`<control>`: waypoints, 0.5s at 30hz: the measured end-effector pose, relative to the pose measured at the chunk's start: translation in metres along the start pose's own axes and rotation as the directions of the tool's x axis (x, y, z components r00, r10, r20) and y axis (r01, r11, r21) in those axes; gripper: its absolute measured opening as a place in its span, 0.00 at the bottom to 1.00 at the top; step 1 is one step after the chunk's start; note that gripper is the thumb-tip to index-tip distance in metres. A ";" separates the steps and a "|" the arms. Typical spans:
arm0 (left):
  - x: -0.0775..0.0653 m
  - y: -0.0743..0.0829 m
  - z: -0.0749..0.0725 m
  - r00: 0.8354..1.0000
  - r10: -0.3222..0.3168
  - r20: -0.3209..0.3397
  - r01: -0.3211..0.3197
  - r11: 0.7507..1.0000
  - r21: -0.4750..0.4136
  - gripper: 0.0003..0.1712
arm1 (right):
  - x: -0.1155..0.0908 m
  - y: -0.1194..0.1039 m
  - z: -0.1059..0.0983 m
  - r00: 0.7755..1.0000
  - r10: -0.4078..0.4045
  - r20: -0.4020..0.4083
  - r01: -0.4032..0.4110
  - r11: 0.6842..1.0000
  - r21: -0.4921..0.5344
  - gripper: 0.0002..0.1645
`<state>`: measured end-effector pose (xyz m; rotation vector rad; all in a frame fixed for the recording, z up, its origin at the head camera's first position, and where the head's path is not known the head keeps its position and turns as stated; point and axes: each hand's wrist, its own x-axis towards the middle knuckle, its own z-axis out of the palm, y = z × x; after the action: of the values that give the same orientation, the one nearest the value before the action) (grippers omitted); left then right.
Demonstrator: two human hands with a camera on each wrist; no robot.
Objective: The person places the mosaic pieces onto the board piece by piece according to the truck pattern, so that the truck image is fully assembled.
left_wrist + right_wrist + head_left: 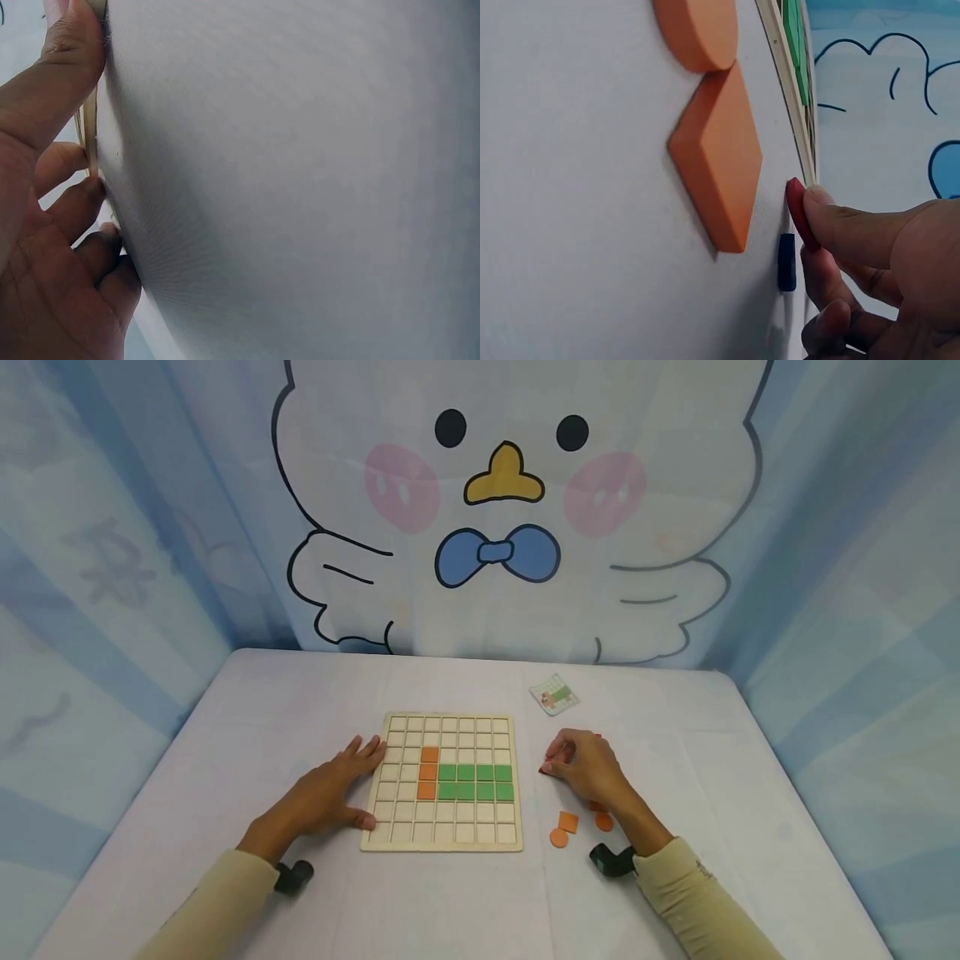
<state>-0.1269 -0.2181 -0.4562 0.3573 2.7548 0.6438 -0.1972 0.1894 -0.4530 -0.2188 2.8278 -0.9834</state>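
Note:
A square wooden grid board (442, 847) lies on the white table. Orange square tiles (427, 772) fill a short column of its cells, and green square tiles (475, 782) form two rows beside them. My left hand (326, 793) rests along the board's left edge, fingers spread, with the thumb at the lower corner. To the right of the board, my right hand (588, 768) pinches a small red piece (801, 214) between thumb and fingers. A blue piece (787, 262) shows close to these fingers in the right wrist view.
Near the right forearm lie a loose orange square (568, 822) and orange round pieces (558, 837), partly under the hand. A small picture card (555, 695) with a grid pattern sits behind the right hand. A printed curtain (502, 610) hangs at the table's far edge.

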 end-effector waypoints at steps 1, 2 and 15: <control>0.000 0.000 0.000 1.000 0.001 0.000 -0.001 1.000 0.001 0.71 | 0.000 -0.001 0.000 1.000 -0.006 0.012 0.006 1.000 0.015 0.07; 0.000 0.001 0.000 1.000 0.003 -0.001 -0.003 1.000 0.001 0.71 | 0.000 -0.002 0.001 1.000 -0.013 0.023 0.013 1.000 0.029 0.07; -0.002 0.003 -0.001 1.000 0.008 -0.005 -0.008 1.000 -0.009 0.71 | 0.009 -0.035 0.018 0.997 -0.061 0.044 0.054 0.989 0.135 0.10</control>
<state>-0.1249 -0.2165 -0.4536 0.3647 2.7552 0.6602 -0.1990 0.1493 -0.4458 -0.3063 2.7135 -1.1579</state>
